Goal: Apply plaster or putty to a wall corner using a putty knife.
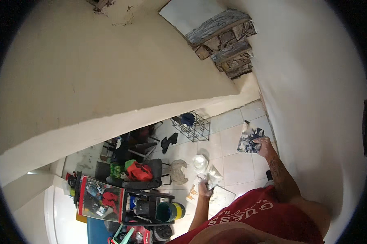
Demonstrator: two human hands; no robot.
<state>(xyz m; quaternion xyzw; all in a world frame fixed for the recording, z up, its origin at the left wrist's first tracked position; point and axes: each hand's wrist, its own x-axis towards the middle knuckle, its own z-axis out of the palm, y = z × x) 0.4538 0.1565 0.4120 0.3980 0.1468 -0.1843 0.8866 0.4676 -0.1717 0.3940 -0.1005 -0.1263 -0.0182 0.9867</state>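
My right hand (264, 147) is closed on the edge of a flat, roughly four-sided plate (247, 143), smeared white and dark blue-black, beside the white wall. Lower and to the left, my left hand (205, 188) has its fingers closed round a white-coated flat piece (214, 177); its exact kind is hard to make out. Just beyond that hand a white, bag-like bundle (200, 163) rests on the tiled floor. Partly behind my left forearm lies a pale, stained board (222, 199).
White wall (313, 101) runs close along my right; a beige wall (110, 77) overhangs the left. On the floor stand a wire rack (197, 129), a chair with a red cloth (139, 172), a crumpled grey-beige sack (177, 171), a glass-topped case (100, 198) and a green-and-yellow bucket (179, 211).
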